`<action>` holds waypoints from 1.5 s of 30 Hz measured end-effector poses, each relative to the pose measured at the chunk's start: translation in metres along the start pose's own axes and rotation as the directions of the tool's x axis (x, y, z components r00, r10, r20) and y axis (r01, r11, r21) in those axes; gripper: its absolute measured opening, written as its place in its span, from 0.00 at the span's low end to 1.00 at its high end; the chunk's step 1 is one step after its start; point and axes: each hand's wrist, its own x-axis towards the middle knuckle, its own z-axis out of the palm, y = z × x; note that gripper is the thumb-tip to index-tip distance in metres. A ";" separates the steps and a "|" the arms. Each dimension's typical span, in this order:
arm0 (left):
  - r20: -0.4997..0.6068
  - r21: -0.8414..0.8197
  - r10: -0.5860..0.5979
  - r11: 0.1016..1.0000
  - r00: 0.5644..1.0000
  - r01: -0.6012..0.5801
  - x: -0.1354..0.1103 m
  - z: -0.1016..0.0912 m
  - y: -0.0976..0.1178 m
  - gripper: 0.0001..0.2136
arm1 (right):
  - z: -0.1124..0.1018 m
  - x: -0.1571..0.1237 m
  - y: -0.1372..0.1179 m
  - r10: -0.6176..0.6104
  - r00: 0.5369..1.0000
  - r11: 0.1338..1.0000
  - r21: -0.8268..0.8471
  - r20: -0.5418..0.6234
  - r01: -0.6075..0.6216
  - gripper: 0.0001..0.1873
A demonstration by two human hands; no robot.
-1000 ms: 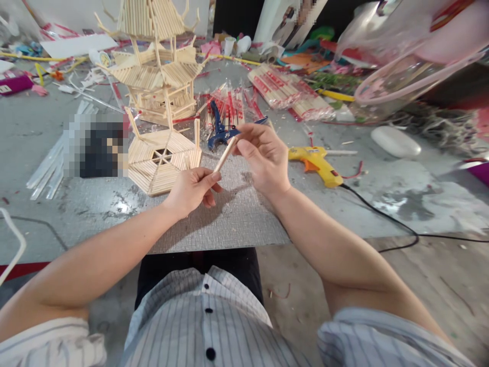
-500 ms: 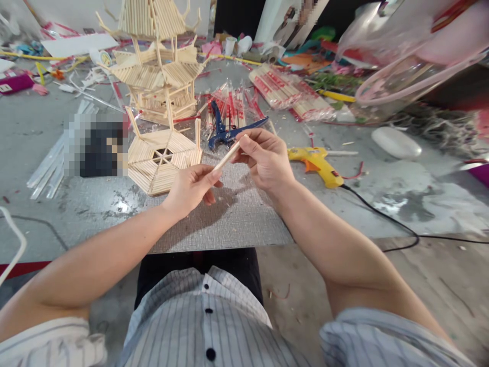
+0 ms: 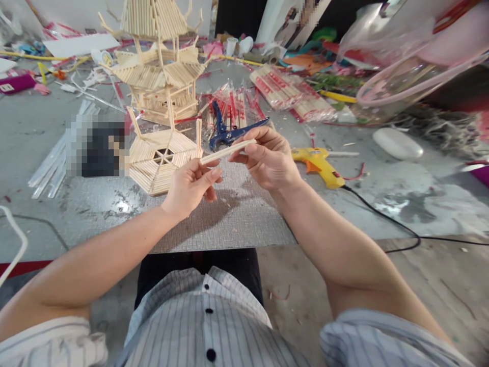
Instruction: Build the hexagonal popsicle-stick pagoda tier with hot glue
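A short, pale bundle of wooden sticks (image 3: pixel 229 150) stretches between my two hands, above the front part of the table. My right hand (image 3: pixel 267 157) pinches its right end between thumb and fingers. At the other end, my left hand (image 3: pixel 190 184) is closed with curled fingers; its exact contact is partly hidden. Just behind the left hand lies a hexagonal stick base (image 3: pixel 147 171) with a hexagonal opening and several upright posts. Blue cutting pliers (image 3: pixel 225 136) rest behind the bundle. To the right of my right hand is a yellow glue gun (image 3: pixel 321 165).
A tiered pagoda model (image 3: pixel 148 74) made of sticks stands behind the base. Packaged chopsticks (image 3: pixel 277 89) lie at the back, clear glue sticks (image 3: pixel 49 168) on the left. A black cord (image 3: pixel 385 216) crosses the right edge. A white oval object (image 3: pixel 397 143) sits at right.
The stick bundle has turned from a steep slant to a nearly level one. My left fingers have shifted along it, and more of its length shows between the hands.
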 end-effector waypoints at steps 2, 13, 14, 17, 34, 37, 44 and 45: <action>0.004 0.002 0.032 0.999 0.999 -0.032 0.000 0.000 0.000 0.13 | 0.000 0.000 0.000 -0.008 1.000 1.000 0.004 0.005 0.008 0.22; -0.067 0.137 0.275 0.955 0.959 -0.265 -0.008 -0.004 0.001 0.12 | 0.002 -0.001 -0.001 0.004 1.000 1.000 0.012 0.019 -0.005 0.22; -0.077 0.163 0.277 0.951 0.958 -0.262 -0.008 -0.004 0.002 0.12 | 0.002 -0.001 -0.001 0.013 1.000 1.000 0.010 0.022 -0.014 0.22; -0.100 0.190 0.301 0.941 0.948 -0.278 -0.007 -0.005 0.007 0.10 | 0.005 -0.003 -0.003 0.002 0.999 1.000 0.006 0.045 -0.002 0.22; -0.222 0.255 0.521 0.847 0.824 -0.467 0.007 -0.082 0.070 0.13 | 0.050 -0.012 0.010 0.086 0.980 0.568 -0.817 0.180 0.100 0.13; -0.112 0.332 0.461 0.853 0.880 -0.404 0.004 -0.088 0.074 0.15 | 0.061 -0.010 0.010 0.131 0.973 0.487 -0.867 0.192 0.106 0.15; 0.020 0.575 0.258 0.788 0.966 -0.222 -0.001 -0.094 0.079 0.08 | 0.065 -0.003 0.029 0.027 0.950 0.579 -0.780 0.311 0.239 0.05; 0.024 0.579 0.238 0.789 0.971 -0.208 0.000 -0.095 0.078 0.06 | 0.064 -0.002 0.031 0.009 0.952 0.602 -0.762 0.306 0.239 0.04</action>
